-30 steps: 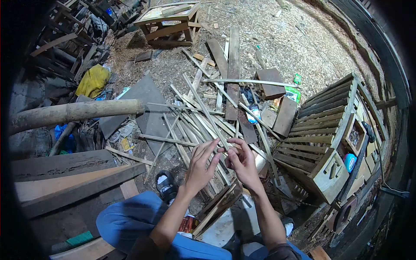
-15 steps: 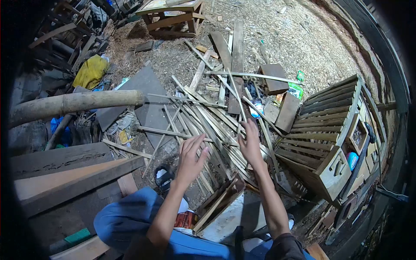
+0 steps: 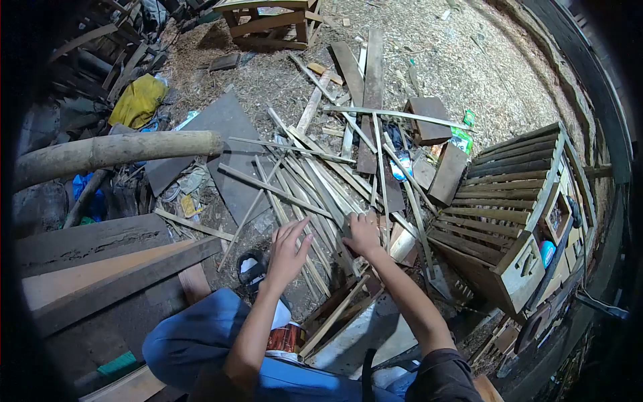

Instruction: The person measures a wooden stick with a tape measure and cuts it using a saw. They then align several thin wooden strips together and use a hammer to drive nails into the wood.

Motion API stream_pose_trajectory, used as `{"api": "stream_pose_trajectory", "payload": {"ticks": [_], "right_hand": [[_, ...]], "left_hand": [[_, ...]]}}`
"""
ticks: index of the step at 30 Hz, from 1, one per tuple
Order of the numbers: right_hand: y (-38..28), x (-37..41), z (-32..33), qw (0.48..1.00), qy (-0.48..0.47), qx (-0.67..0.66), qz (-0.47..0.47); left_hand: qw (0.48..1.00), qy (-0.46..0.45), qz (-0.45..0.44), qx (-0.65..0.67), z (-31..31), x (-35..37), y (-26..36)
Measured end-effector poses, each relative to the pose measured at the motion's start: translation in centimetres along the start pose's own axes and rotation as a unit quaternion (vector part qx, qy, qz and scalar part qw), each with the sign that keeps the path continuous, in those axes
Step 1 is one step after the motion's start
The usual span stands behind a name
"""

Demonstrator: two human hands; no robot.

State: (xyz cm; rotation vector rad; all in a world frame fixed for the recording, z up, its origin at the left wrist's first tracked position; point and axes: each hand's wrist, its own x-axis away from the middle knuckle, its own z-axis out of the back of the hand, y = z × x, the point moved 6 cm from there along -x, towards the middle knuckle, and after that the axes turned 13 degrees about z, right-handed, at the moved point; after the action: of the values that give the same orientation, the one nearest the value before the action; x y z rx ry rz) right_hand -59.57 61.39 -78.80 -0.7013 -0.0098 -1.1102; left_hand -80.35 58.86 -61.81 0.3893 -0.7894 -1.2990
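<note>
My right hand (image 3: 364, 234) is over the middle of a pile of thin wooden strips (image 3: 315, 184), its fingers curled down around strips there. Which strip it grips is partly hidden under the fingers. One long pale strip (image 3: 380, 167) lies just to the right of that hand, pointing away from me. My left hand (image 3: 287, 254) hovers over the near left part of the pile, with its fingers apart and nothing in them. Under it, more strips lie crosswise at various angles.
A slatted wooden crate (image 3: 495, 208) stands at the right. From the left, a thick bamboo pole (image 3: 120, 151) juts in. Dark boards (image 3: 374, 74) lie beyond the pile, and a low wooden table (image 3: 268, 30) stands farther back. A red can (image 3: 287, 338) is near my legs.
My right hand has moved down and left onto the pile, its fingers curling. The slanted strip near its fingertips now lies straighter beside it. My left hand has shifted slightly.
</note>
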Motion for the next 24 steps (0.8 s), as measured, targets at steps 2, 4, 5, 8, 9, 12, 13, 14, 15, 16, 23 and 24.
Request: {"api": "stream_pose_trajectory", "payload": {"ticks": [2,4,5,8,9,12,13,14,15,16,23,24], "right_hand": [[-1.0,-1.0,-1.6,0.999,-0.027,-0.008,0.023],[-2.0,-1.4,-1.6,0.993,-0.027,-0.097,0.056],[-2.7,-1.4,-1.7,0.978,-0.024,-0.187,0.085],[-6.4,-0.4,-0.2,0.976,0.009,-0.118,0.184],[-7.7,0.0,0.7,0.966,0.072,-0.057,0.241],[-5.1,-1.7,0.7,0.983,0.115,-0.077,0.121],[-3.5,-1.8,1.2,0.992,0.103,-0.064,0.019],[-1.9,-2.2,0.5,0.995,0.081,-0.04,-0.031],[-0.9,-2.6,-1.1,0.995,0.08,-0.04,-0.033],[-0.1,-3.1,-2.7,0.996,0.083,-0.026,-0.017],[-0.3,-2.0,-1.8,0.984,0.142,-0.096,-0.049],[-0.4,-2.0,-1.7,0.984,0.14,-0.095,-0.048]], "left_hand": [[1.0,0.001,0.01,0.004,0.1,-0.1,-0.3],[1.0,0.001,0.022,0.01,0.1,-0.4,-0.2],[1.0,0.012,0.001,0.011,0.3,-0.4,0.2],[0.999,0.022,-0.017,0.018,0.2,-0.6,0.3],[0.999,0.02,-0.016,0.022,0.4,-0.7,0.4],[0.999,0.019,0.001,0.027,0.7,-0.8,0.3],[0.999,0.019,0.002,0.027,0.6,-0.8,0.2],[1.0,0.017,-0.003,0.025,0.5,-0.7,0.2],[1.0,0.015,-0.009,0.024,0.4,-0.7,0.2],[1.0,0.014,-0.009,0.025,0.3,-0.7,0.3],[0.999,0.025,0.009,0.035,0.8,-0.7,0.5],[0.999,0.022,0.008,0.032,0.9,-0.7,0.6]]}}
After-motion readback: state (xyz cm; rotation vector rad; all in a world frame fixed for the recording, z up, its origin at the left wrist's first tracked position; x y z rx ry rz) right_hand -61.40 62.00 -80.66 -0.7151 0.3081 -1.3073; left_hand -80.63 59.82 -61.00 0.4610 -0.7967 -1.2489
